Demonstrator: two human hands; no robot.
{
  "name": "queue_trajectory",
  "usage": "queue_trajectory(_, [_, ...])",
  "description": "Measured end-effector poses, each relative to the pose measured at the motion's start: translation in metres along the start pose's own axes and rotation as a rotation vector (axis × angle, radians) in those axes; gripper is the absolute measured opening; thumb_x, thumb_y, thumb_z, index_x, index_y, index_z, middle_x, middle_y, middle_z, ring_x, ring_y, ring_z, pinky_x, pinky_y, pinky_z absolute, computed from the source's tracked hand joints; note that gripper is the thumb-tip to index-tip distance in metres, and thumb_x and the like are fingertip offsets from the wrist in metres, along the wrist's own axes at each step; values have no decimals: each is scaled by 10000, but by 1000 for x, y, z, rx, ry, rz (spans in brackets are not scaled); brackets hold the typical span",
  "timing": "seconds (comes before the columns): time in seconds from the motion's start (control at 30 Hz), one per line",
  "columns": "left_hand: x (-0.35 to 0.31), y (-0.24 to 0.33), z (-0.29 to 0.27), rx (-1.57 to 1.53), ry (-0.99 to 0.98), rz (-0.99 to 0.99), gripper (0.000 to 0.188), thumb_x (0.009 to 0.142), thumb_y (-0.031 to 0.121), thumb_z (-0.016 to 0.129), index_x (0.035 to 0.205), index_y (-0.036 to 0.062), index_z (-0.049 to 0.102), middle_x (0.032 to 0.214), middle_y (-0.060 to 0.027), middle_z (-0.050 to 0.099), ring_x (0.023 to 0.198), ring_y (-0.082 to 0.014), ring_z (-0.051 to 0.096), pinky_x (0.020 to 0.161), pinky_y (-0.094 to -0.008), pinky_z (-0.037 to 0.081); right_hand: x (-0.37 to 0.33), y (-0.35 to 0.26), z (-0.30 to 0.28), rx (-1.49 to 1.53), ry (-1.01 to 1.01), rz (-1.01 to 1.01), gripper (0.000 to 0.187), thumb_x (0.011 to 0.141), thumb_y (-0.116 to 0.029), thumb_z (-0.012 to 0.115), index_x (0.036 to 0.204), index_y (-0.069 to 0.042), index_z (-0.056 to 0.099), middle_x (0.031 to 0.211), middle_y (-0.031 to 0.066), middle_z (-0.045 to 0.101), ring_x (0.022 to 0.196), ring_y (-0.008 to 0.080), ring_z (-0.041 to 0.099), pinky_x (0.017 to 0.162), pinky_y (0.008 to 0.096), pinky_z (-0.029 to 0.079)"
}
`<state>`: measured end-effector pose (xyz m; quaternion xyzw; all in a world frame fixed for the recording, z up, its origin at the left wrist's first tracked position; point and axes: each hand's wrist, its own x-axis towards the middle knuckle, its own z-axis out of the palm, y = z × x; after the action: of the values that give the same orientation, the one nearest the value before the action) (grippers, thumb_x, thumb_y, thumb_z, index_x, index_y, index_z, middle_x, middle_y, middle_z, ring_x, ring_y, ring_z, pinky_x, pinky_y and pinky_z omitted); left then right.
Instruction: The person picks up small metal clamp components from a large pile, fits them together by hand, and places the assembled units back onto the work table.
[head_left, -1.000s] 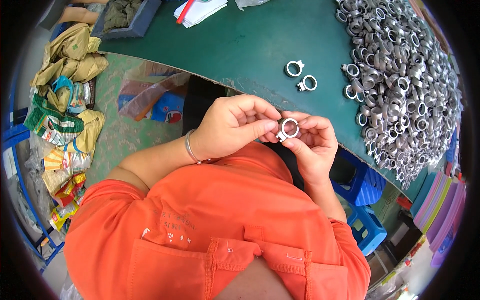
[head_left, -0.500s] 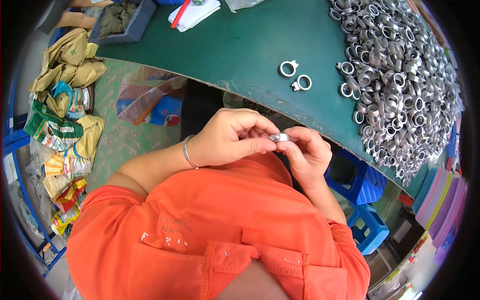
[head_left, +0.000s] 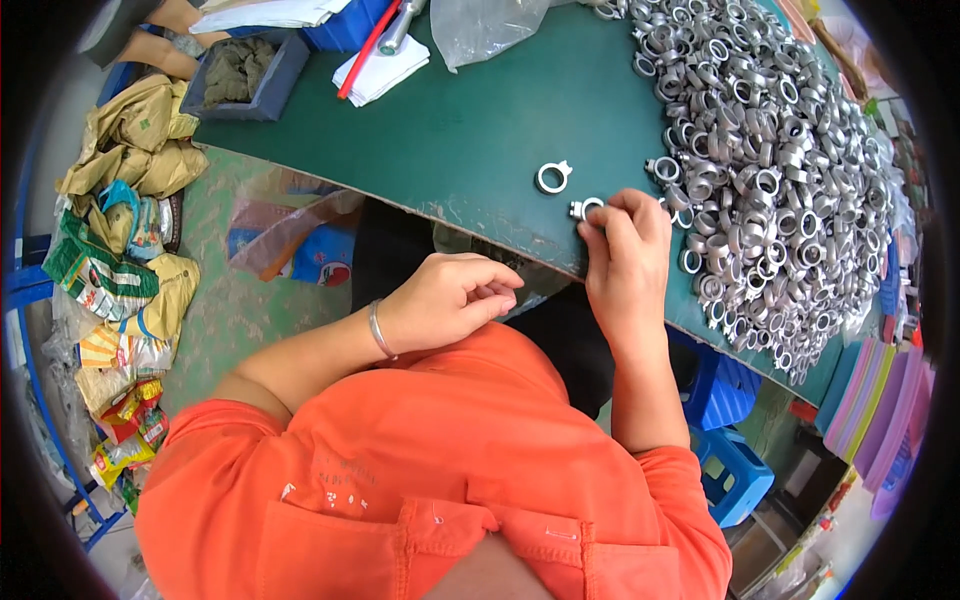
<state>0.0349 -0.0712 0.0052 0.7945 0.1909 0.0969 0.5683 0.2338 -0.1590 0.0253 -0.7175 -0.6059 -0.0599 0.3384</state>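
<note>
My right hand (head_left: 632, 245) reaches over the edge of the green table. Its thumb and fingertips are closed at a small silver metal ring (head_left: 580, 210) with a tab, and they cover part of it. Just left of that ring, a second metal ring (head_left: 552, 178) lies flat on the table. In front of my body, short of the table edge, my left hand (head_left: 445, 300) is held with curled fingers. Whether anything sits inside those fingers is hidden. A metal bangle (head_left: 378, 330) circles the left wrist.
A large heap of metal rings (head_left: 770, 190) covers the table's right side. At the far left stand a grey-blue box (head_left: 270, 90) with grey cloth, a red stick (head_left: 368, 50) and white paper (head_left: 385, 78). Blue stools (head_left: 735, 470) are below right; sacks (head_left: 110, 250) lie left.
My hands were together around a small metal ring; now they are apart. The right hand moved forward to the table rings, while the left stayed near my body. The view has shifted.
</note>
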Motion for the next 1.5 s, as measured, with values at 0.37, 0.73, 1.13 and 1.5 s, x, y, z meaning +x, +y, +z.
queue_trajectory(0.37, [7,17,-10,-207,133,246,197,823,-86,652,1013,-34,642,989,-88,565,877,-136,599,734,-245,521,-45,-35,-4,1134,-180,496,95,884,-3,633,972,33,623,930,95,683,783,125,649,693,232,522])
queue_trajectory(0.73, [3,19,-13,-80,185,313,163,782,-26,713,942,-14,683,926,-90,609,790,-157,634,693,-249,535,-57,-32,4,1402,-240,574,209,911,-9,600,1111,50,603,981,99,654,845,129,639,710,233,524])
queue_trajectory(1.13, [-2,14,-6,67,166,207,208,832,-8,668,1039,-24,653,961,-130,666,818,-196,674,704,-267,544,-45,-31,-1,536,-96,-70,265,700,65,742,941,22,639,931,150,629,773,283,634,670,319,526])
queue_trajectory(1.5, [3,16,-7,15,208,24,154,868,20,641,1013,-26,662,903,-104,670,778,-163,665,693,-259,535,24,-13,20,-38,-49,-80,158,747,-6,708,888,-42,647,819,82,564,725,265,545,626,360,457])
